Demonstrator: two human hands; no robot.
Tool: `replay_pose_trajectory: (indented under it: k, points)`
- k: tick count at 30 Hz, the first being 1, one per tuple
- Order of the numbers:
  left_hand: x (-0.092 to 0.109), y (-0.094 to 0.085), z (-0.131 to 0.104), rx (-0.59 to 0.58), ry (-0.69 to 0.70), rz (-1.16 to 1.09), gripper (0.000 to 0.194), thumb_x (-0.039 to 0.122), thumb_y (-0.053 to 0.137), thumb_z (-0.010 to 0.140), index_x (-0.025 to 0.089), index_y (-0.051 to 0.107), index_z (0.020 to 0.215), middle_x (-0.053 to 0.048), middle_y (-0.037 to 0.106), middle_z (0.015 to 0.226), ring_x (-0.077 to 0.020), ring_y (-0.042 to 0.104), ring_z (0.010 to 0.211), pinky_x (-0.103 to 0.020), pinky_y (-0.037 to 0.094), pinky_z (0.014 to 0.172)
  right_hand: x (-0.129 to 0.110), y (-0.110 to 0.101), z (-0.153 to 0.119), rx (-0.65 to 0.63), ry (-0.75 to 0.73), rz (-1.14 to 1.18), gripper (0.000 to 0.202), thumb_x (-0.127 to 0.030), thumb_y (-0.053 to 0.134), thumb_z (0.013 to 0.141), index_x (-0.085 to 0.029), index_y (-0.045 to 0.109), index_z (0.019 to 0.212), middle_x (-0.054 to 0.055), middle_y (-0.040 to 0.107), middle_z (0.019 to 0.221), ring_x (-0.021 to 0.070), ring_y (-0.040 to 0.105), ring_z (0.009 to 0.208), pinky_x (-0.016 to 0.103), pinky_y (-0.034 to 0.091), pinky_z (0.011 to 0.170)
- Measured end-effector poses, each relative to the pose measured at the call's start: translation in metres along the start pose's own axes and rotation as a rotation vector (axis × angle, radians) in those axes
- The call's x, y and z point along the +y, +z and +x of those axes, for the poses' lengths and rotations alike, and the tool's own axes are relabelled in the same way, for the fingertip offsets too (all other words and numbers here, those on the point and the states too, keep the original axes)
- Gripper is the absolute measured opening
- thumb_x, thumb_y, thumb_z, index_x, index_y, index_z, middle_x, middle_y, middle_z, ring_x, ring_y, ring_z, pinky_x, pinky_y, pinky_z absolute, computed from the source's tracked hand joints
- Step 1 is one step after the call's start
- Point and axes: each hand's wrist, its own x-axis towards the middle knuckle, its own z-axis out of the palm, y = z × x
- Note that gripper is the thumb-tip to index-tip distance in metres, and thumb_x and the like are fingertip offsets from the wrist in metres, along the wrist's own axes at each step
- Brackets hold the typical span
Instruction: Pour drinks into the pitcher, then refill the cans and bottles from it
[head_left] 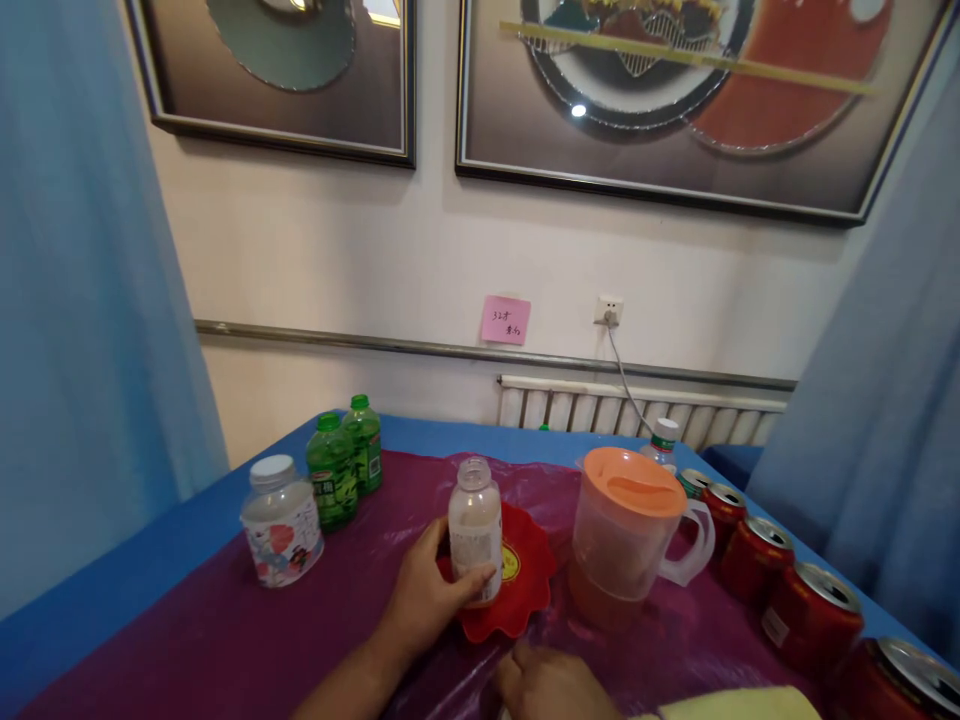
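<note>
My left hand point(427, 585) is wrapped round a clear bottle point(475, 530) with a pale printed label and an uncapped mouth. The bottle stands upright at a red scalloped dish point(525, 585); whether its base touches the dish, I cannot tell. Low in the head view, my right hand point(555, 685) is closed with its fingers curled down near the dish's front edge. A small pale edge shows beneath those fingers, but what it belongs to is hidden. Beside my right hand lies a folded yellow cloth point(742, 704).
A lidded pitcher point(619, 540) with an orange top stands right of the dish. Several red cans point(757, 555) line the table's right edge, with a white-capped bottle point(664, 445) behind. At left are a white-lidded jar point(281, 525) and two green bottles point(332, 475). Purple sheeting point(225, 650) covers the blue table.
</note>
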Motion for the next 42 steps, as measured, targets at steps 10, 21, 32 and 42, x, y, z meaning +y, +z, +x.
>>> replay_pose_trajectory:
  k: [10,21,32,42]
  points:
    - [0.007,0.005,0.001,-0.02,0.068,0.118,0.059,0.047,0.079,0.065,0.022,0.065,0.116,-0.007,0.075,0.116,-0.0309,0.071,0.104,-0.041,0.056,0.092,0.031,-0.03,-0.015,0.351,-0.205,0.584,0.044,-0.044,0.068,0.08,-0.022,0.06,0.117,0.007,0.073,0.1,0.0229,0.07,0.081,0.03,0.055,0.071]
    - [-0.003,0.01,-0.001,-0.037,0.128,0.181,0.067,0.044,0.08,0.065,0.027,0.063,0.128,-0.007,0.07,0.128,-0.0321,0.065,0.117,-0.044,0.051,0.103,0.038,-0.055,-0.022,1.082,-0.028,1.062,0.033,-0.018,0.057,0.094,-0.029,0.052,0.125,0.013,0.059,0.128,0.0271,0.059,0.121,0.045,0.051,0.099]
    - [0.015,0.006,-0.007,-0.161,0.201,0.13,0.066,0.041,0.08,0.068,0.027,0.061,0.129,-0.008,0.067,0.133,-0.0305,0.062,0.12,-0.04,0.048,0.105,0.034,-0.087,-0.009,1.071,0.0,1.387,0.02,-0.024,0.069,0.091,-0.025,0.054,0.103,0.01,0.056,0.127,0.0218,0.06,0.116,0.039,0.053,0.096]
    - [0.009,0.004,-0.008,-0.183,0.212,0.114,0.066,0.028,0.077,0.066,0.027,0.061,0.13,-0.007,0.068,0.128,-0.0305,0.062,0.116,-0.042,0.048,0.102,0.034,-0.088,0.029,0.996,0.015,1.437,0.02,-0.028,0.069,0.09,-0.023,0.059,0.107,0.009,0.064,0.125,0.0234,0.062,0.118,0.043,0.049,0.102]
